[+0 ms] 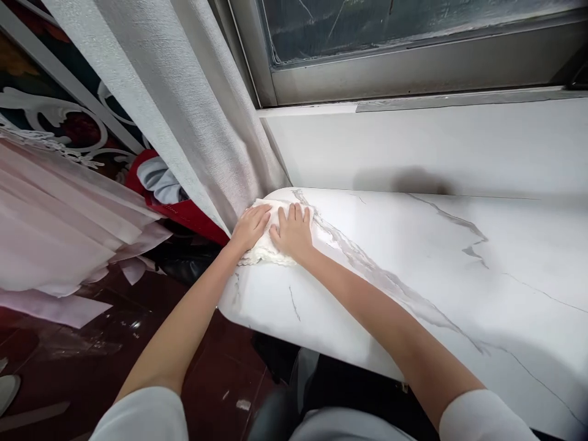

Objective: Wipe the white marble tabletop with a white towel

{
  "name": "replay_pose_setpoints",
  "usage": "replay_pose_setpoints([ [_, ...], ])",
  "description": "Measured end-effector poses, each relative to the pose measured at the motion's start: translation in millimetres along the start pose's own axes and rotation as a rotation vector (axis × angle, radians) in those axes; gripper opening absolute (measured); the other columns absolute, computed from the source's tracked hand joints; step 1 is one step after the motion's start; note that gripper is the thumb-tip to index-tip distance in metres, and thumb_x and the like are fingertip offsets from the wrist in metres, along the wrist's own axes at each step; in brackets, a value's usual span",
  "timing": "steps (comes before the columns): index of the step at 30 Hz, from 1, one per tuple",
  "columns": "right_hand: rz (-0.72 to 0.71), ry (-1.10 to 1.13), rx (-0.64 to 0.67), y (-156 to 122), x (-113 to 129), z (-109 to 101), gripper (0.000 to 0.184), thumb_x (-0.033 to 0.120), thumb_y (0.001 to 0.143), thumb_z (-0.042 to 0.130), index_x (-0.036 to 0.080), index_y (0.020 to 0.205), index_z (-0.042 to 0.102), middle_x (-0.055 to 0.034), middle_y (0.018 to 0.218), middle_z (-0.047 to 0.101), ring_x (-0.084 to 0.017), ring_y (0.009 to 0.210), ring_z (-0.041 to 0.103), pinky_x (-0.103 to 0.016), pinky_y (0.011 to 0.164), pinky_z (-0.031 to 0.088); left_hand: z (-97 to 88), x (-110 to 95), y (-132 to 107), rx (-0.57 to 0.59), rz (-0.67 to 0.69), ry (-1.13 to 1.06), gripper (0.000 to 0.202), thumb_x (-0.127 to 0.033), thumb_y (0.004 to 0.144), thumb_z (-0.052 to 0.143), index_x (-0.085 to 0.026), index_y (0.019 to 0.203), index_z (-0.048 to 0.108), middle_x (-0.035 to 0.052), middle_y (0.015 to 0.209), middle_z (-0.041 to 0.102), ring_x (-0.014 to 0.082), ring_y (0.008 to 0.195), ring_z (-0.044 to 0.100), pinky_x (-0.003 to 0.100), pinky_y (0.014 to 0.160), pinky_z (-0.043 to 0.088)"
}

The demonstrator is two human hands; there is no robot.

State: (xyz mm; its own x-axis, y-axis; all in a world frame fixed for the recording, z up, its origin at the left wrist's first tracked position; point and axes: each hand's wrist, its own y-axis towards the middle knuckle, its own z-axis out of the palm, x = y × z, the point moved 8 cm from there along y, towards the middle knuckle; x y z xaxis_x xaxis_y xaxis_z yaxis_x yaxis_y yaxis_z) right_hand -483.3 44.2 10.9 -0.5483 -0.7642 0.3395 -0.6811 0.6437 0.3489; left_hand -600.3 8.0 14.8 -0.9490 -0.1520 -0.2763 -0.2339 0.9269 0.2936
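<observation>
A crumpled cream-white cloth lies at the left end of a white marble-patterned tabletop. Both my hands press down on it. My left hand rests on the cloth's left side, fingers stretched out and close together, beside the curtain. To its right, my right hand lies flat on the cloth with its fingers spread. The cloth's underside and the parts beneath my palms are hidden.
A pale grey curtain hangs against the table's left end. Behind the table are a white wall and a metal-framed window. Pink draped fabric and a red item are at left, above a dark red floor.
</observation>
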Motion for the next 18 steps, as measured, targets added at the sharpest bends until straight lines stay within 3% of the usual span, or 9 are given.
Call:
replay_pose_setpoints([
  [13, -0.138, 0.092, 0.155, -101.1, 52.6, -19.8, 0.061, 0.037, 0.102, 0.039, 0.003, 0.152, 0.039, -0.0298, 0.158, 0.032, -0.043, 0.148, 0.025, -0.066, 0.118, 0.013, -31.2, -37.7, -124.1, -0.009, -0.034, 0.095, 0.053, -0.047, 0.103, 0.022, -0.023, 0.137, 0.054, 0.0069, 0.145, 0.058, 0.0236, 0.138, 0.049, 0.046, 0.121, 0.031],
  [18, -0.25, 0.143, 0.188, -127.7, 67.3, -26.9, 0.062, 0.04, 0.102, 0.038, 0.005, 0.154, 0.038, -0.0297, 0.159, 0.029, -0.043, 0.15, 0.021, -0.069, 0.118, 0.012, -37.0, -44.4, -155.6, -0.023, -0.043, 0.106, 0.049, -0.048, 0.102, 0.027, -0.028, 0.141, 0.049, 0.007, 0.146, 0.057, 0.0245, 0.138, 0.049, 0.049, 0.122, 0.029],
])
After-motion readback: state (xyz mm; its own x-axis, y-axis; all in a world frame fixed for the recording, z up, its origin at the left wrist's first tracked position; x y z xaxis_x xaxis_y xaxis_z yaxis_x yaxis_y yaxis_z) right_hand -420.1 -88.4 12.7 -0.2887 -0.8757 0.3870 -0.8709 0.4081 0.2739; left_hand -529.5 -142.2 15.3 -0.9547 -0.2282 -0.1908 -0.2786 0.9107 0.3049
